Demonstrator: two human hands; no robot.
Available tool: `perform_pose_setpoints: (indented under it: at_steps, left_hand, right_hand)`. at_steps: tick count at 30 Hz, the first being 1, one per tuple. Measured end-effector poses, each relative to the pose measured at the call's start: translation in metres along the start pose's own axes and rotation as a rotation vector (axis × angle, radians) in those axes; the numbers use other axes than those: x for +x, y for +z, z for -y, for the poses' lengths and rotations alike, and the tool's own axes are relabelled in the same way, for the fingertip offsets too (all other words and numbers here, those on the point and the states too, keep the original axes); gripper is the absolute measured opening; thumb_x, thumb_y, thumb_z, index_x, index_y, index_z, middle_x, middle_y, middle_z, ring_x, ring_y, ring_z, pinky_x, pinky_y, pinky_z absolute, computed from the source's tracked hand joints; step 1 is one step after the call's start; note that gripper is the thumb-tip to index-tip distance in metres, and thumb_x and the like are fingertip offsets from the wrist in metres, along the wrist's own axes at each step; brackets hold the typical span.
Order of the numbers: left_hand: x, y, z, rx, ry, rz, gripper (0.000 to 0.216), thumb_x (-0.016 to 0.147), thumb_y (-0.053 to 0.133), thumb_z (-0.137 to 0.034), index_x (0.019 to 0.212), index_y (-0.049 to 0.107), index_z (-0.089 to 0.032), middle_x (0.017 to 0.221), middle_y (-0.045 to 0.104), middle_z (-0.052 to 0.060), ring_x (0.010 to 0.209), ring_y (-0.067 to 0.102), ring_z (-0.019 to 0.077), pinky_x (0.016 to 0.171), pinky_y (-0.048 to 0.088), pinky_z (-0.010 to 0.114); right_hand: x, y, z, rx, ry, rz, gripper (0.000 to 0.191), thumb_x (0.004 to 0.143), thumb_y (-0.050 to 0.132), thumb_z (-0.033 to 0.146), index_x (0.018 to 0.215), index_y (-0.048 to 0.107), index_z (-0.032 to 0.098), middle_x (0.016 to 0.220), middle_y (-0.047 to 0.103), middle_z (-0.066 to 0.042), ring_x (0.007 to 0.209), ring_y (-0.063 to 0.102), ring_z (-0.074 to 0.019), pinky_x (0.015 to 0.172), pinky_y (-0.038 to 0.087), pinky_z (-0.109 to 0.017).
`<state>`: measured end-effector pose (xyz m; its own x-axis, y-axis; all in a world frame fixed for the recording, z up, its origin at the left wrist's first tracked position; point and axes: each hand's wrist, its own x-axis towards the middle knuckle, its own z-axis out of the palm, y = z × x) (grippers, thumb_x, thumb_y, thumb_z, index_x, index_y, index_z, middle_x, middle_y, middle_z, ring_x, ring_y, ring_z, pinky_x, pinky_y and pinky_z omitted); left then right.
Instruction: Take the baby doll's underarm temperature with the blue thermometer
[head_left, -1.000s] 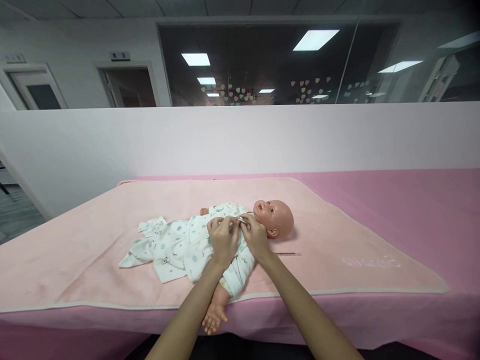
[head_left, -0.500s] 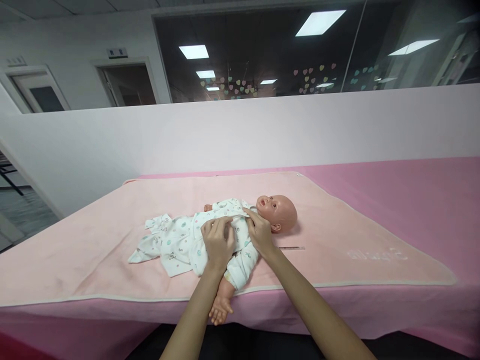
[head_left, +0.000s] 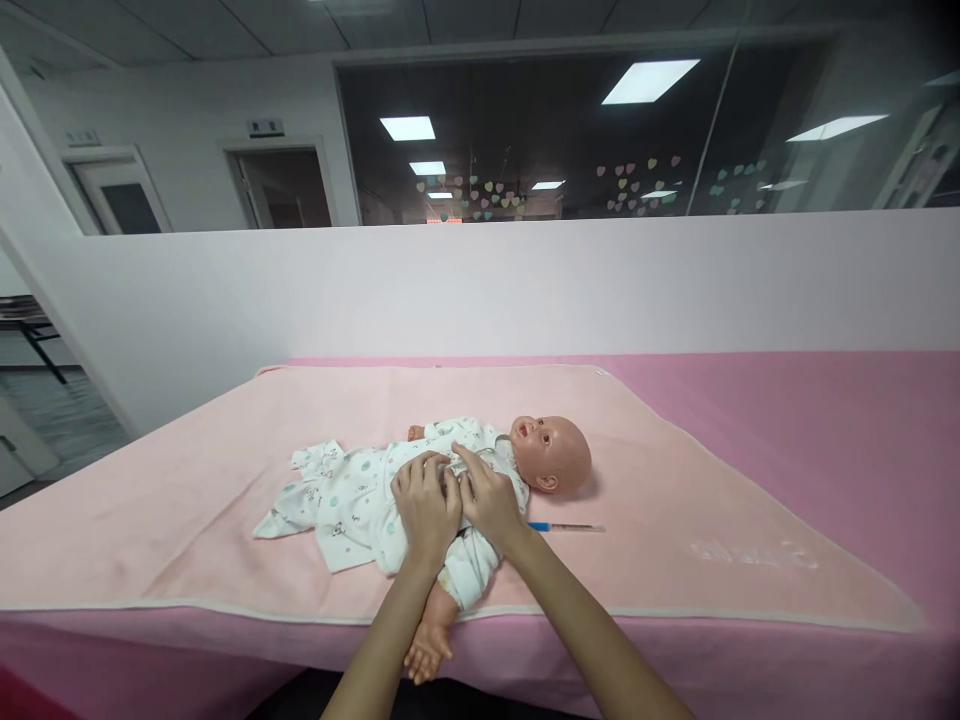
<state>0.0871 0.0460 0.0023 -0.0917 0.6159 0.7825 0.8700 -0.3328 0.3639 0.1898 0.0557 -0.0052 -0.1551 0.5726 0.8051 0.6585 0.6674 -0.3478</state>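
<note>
A baby doll point(head_left: 551, 453) lies on its back on a pale pink blanket point(head_left: 675, 500), head to the right. It wears a white patterned garment point(head_left: 345, 495) that spreads out to the left. My left hand point(head_left: 425, 508) and my right hand point(head_left: 487, 500) rest side by side on the doll's chest, fingers curled and pinching the garment's front. One bare doll arm point(head_left: 426, 645) hangs over the table's front edge, below my forearms.
A thin blue-tipped stick point(head_left: 566, 527), like a thermometer, lies on the blanket just right of my right wrist. The blanket covers a table with a darker pink cloth point(head_left: 862, 420). A white partition wall point(head_left: 480, 290) stands behind it, with dark glass above.
Both hands have slid from the doll's collar down to the middle of its chest. The thin stick by my right wrist is now in full view.
</note>
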Motion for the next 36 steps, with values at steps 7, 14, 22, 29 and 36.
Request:
perform_pose_setpoints:
  at_steps: [7, 14, 22, 29, 36]
  left_hand:
    - [-0.0033, -0.001, 0.0002, -0.116, 0.007, 0.034, 0.008, 0.08, 0.046, -0.019, 0.075, 0.053, -0.019, 0.079, 0.058, 0.002, 0.081, 0.048, 0.019, 0.076, 0.035, 0.033]
    - [-0.0029, -0.0021, -0.0007, -0.119, -0.071, -0.016, 0.015, 0.081, 0.044, -0.017, 0.089, 0.056, -0.02, 0.089, 0.059, 0.004, 0.088, 0.048, 0.0199, 0.08, 0.034, 0.035]
    - [-0.004, -0.0041, -0.0017, -0.13, -0.035, 0.021, 0.016, 0.079, 0.046, -0.015, 0.085, 0.059, -0.021, 0.09, 0.056, 0.004, 0.09, 0.048, 0.0199, 0.081, 0.034, 0.035]
    - [-0.0048, -0.0049, 0.0006, -0.186, 0.013, 0.009, 0.016, 0.083, 0.042, -0.017, 0.081, 0.058, -0.02, 0.086, 0.059, 0.003, 0.087, 0.048, 0.019, 0.08, 0.034, 0.035]
    - [-0.0051, -0.0015, 0.0034, -0.191, -0.016, 0.039, 0.019, 0.086, 0.038, -0.022, 0.086, 0.057, -0.02, 0.084, 0.062, 0.003, 0.083, 0.051, 0.0184, 0.079, 0.034, 0.035]
  right_hand:
    - [-0.0012, -0.0008, -0.0021, 0.053, 0.102, 0.03, 0.034, 0.083, 0.041, 0.014, 0.114, 0.053, 0.02, 0.102, 0.065, -0.004, 0.088, 0.062, -0.0161, 0.076, 0.049, -0.026]
    - [-0.0009, 0.0007, -0.0008, 0.105, 0.101, 0.0, 0.017, 0.082, 0.046, 0.019, 0.093, 0.06, 0.02, 0.093, 0.065, -0.005, 0.083, 0.061, -0.0168, 0.074, 0.048, -0.027]
    - [-0.0034, 0.0008, -0.0012, 0.078, 0.065, -0.044, 0.013, 0.084, 0.044, 0.017, 0.084, 0.057, 0.019, 0.091, 0.063, -0.006, 0.081, 0.06, -0.0153, 0.069, 0.047, -0.025]
    - [-0.0063, 0.0018, -0.0031, 0.113, 0.007, -0.077, 0.019, 0.086, 0.043, 0.017, 0.081, 0.061, 0.02, 0.099, 0.064, -0.004, 0.082, 0.062, -0.0137, 0.07, 0.047, -0.025]
    - [-0.0054, 0.0024, -0.0029, 0.096, 0.052, -0.061, 0.017, 0.086, 0.044, 0.021, 0.096, 0.058, 0.019, 0.093, 0.066, -0.004, 0.085, 0.062, -0.0154, 0.073, 0.048, -0.026]
